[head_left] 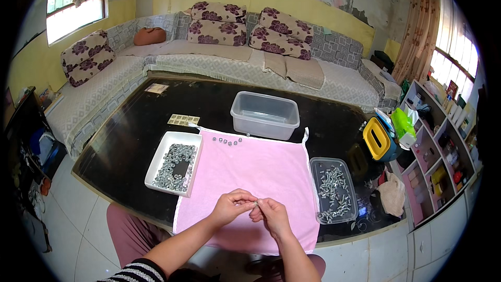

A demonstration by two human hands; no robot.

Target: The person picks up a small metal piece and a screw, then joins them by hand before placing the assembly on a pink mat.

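Observation:
My left hand (233, 208) and my right hand (273, 216) meet above the front of a pink cloth (245, 172). Both are closed in a pinch, fingertips touching, on a small metal fastener (257, 203); the fingers hide most of it, so bolt or nut is unclear. Left of the cloth, partly over its edge, a white tray (152, 169) holds many loose metal nuts (172, 169). On the right, a clear shallow plastic box (353, 190) contains many short metal bolts (334, 188). Several small metal pieces (225, 141) lie in a loose row along the cloth's far edge.
Beyond the cloth stands a clear plastic tub (265, 125) on the black table (120, 141). A sheet of small squares (183, 120) lies behind the white tray. At right are a yellow-and-blue box (377, 140), a beige cloth (391, 196) and a shelf unit (425, 149).

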